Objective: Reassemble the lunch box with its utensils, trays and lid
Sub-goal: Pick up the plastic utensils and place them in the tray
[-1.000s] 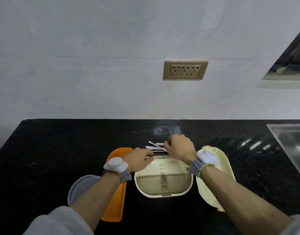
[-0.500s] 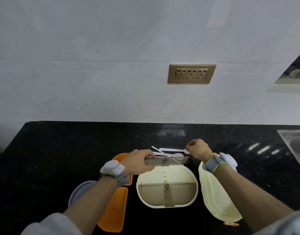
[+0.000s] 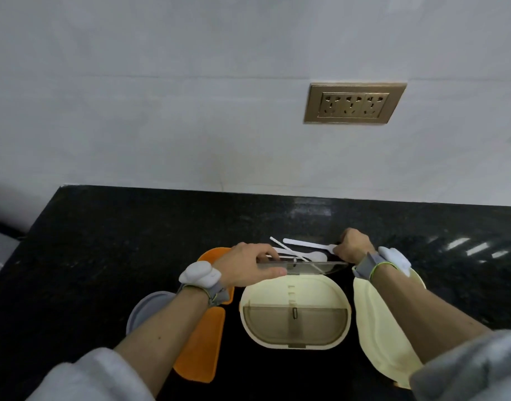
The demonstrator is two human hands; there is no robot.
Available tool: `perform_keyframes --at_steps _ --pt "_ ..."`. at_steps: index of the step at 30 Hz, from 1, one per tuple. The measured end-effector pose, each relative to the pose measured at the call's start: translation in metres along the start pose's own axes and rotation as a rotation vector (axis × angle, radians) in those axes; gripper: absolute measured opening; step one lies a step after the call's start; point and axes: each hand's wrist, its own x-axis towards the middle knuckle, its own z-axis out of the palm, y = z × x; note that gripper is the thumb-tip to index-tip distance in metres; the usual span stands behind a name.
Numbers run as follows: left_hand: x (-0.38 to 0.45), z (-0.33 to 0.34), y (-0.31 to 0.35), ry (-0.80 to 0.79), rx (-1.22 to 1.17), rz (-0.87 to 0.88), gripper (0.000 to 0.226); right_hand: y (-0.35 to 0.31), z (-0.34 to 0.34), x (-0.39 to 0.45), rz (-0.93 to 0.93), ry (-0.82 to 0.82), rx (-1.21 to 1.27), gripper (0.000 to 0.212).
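On the black surface (image 3: 133,241) the cream lunch box (image 3: 294,296) sits open between the cream lid (image 3: 375,337) and orange trays (image 3: 202,342). The left hand (image 3: 248,267) pinches a clear panel (image 3: 312,267) at its far rim; the right hand (image 3: 353,250) is closed on a white utensil (image 3: 306,243).

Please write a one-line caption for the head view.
Left hand holds a clear flap open on the lunch box; right hand grasps a white utensil.
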Motion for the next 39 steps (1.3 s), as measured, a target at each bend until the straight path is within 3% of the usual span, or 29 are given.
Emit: perform_keyframes --at_steps 8,13,16,21,26,31,34,36,39 --pt "0.005 0.003 -0.001 0.041 0.011 0.012 0.051 0.01 0.005 0.005 0.032 -0.045 0.065 0.032" --pt "0.004 0.004 0.002 0.091 -0.046 0.046 0.054 0.005 -0.01 -0.005 -0.059 -0.014 0.202 0.026" --pt "0.004 0.005 0.008 0.203 -0.089 0.104 0.048 0.0 -0.022 -0.011 -0.096 0.078 0.265 0.025" --pt "0.01 0.002 0.013 0.44 0.063 0.182 0.037 -0.014 -0.036 -0.032 -0.162 0.071 0.515 0.019" --pt "0.009 -0.004 0.023 0.694 0.162 0.242 0.058 -0.022 -0.044 -0.058 -0.34 -0.007 0.624 0.016" --pt "0.0 -0.003 0.032 0.74 0.188 0.239 0.052 -0.018 -0.048 -0.082 -0.426 -0.025 0.654 0.016" --pt "-0.006 -0.003 0.04 0.753 -0.053 0.114 0.04 -0.011 -0.05 -0.09 -0.441 -0.019 0.639 0.016" --pt "-0.012 -0.004 0.042 0.686 -0.207 0.09 0.028 -0.005 -0.05 -0.097 -0.434 -0.008 0.637 0.016" --pt "-0.023 -0.001 0.038 0.536 -0.247 0.104 0.027 0.004 -0.049 -0.105 -0.418 0.002 0.632 0.014"
